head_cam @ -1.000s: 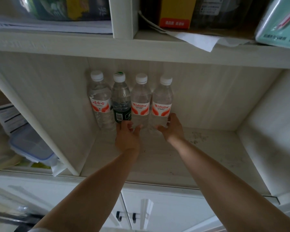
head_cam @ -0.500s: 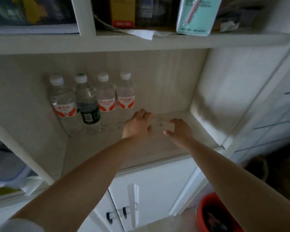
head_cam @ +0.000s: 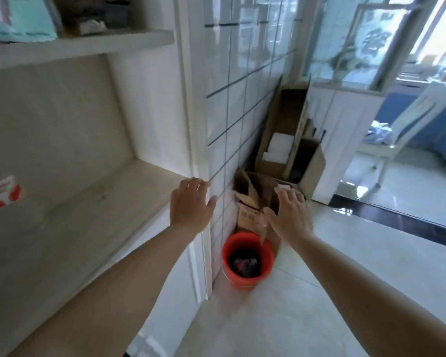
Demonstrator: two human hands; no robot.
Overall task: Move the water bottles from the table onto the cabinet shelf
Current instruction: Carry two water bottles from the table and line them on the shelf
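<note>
Only one water bottle (head_cam: 0, 193) shows, as a red-and-white label at the far left edge, standing on the pale wooden cabinet shelf (head_cam: 93, 202). My left hand (head_cam: 191, 204) hovers empty with fingers spread just past the shelf's right front corner. My right hand (head_cam: 290, 215) is also empty and spread, out over the floor in front of the cardboard boxes. Both hands are well to the right of the bottle. The other bottles and the table are out of view.
A red bucket (head_cam: 247, 258) stands on the tiled floor by the cabinet's side. Cardboard boxes (head_cam: 286, 150) lean in the corner against the tiled wall. A doorway with a white chair (head_cam: 402, 130) opens at the right. An upper shelf (head_cam: 88, 45) holds a teal box.
My view has swung right, away from the row of bottles. Both hands have drawn back off the shelf and moved right, staying empty.
</note>
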